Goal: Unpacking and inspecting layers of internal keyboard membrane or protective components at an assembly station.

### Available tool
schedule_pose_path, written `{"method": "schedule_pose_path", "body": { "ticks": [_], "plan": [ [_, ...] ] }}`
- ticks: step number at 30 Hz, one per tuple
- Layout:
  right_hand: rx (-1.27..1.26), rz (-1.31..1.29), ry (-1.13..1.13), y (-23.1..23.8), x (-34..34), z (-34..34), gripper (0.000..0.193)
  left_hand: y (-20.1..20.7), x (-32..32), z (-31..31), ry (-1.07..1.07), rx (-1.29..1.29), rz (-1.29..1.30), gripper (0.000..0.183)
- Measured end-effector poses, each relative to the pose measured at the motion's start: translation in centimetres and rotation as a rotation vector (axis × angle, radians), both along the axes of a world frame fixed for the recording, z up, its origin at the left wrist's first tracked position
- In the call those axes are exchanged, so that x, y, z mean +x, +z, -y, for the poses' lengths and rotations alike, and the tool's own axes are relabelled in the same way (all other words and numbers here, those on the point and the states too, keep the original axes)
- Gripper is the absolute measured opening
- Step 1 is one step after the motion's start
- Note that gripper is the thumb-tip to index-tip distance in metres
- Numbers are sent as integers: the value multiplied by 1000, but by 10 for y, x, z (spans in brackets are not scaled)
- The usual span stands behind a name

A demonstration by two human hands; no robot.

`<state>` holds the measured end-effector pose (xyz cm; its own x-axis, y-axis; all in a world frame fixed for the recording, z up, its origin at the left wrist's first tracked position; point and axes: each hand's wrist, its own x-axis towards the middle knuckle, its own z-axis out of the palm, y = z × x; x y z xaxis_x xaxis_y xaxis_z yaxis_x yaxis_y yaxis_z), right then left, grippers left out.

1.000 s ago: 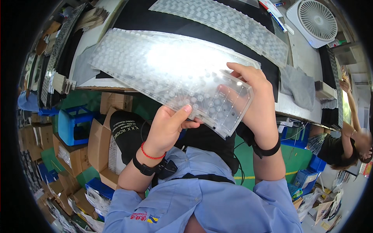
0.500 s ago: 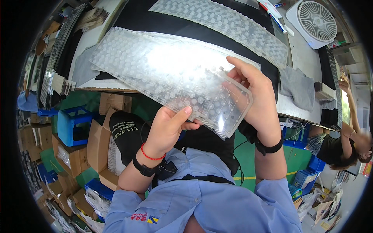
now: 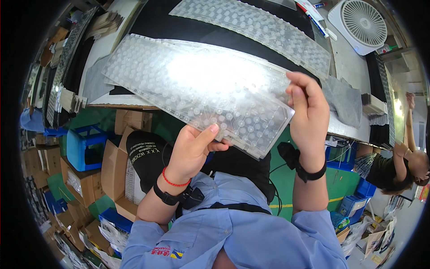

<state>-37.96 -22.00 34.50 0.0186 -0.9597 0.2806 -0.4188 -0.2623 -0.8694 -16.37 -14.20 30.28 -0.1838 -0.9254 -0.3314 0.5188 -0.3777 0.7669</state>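
A clear plastic keyboard membrane sheet (image 3: pixel 242 120), printed with fine circuit lines and round pads, slants over the table's front edge. My left hand (image 3: pixel 195 145) pinches its near edge beside the comb-like connector tail, thumb on top. Beside the sheet's right end is my right hand (image 3: pixel 310 105), its fingers loosely curled and the thumb apart from the index finger. The sheet's right corner meets or nearly meets that palm. More clear membrane sheets (image 3: pixel 134 58) lie beneath and behind it, partly hidden by strong glare.
Farther back, another membrane stack (image 3: pixel 255 29) rests on black cloth (image 3: pixel 154 20). A white fan (image 3: pixel 363 22), pens (image 3: pixel 316 22) and a grey cloth (image 3: pixel 342 101) are at the right. Cardboard boxes (image 3: pixel 114 170) and a blue stool (image 3: pixel 83 148) stand at left. Another person (image 3: pixel 398 166) is at far right.
My right hand has come out from under the sheet's right part and moved right, past its end. The left hand keeps its pinch in the same place.
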Motion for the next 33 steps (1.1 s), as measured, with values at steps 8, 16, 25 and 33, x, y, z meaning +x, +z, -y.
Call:
{"method": "schedule_pose_path", "body": {
  "ticks": [8, 16, 25, 33],
  "plan": [
    [-143, 202, 158, -8, 7, -66, 24, -1, -2, -1, 15, 4, -5, 31],
    [-207, 89, 550, -9, 27, -76, 37, -3, -3, -2, 44, 48, -27, 30],
    [-439, -68, 518, -5, 42, -54, 44, -20, 9, -10, -63, -136, -255, 43],
    [-426, -47, 661, -5, 46, -50, 48, -2, -5, -9, 48, -244, 76, 47]
  ]
}}
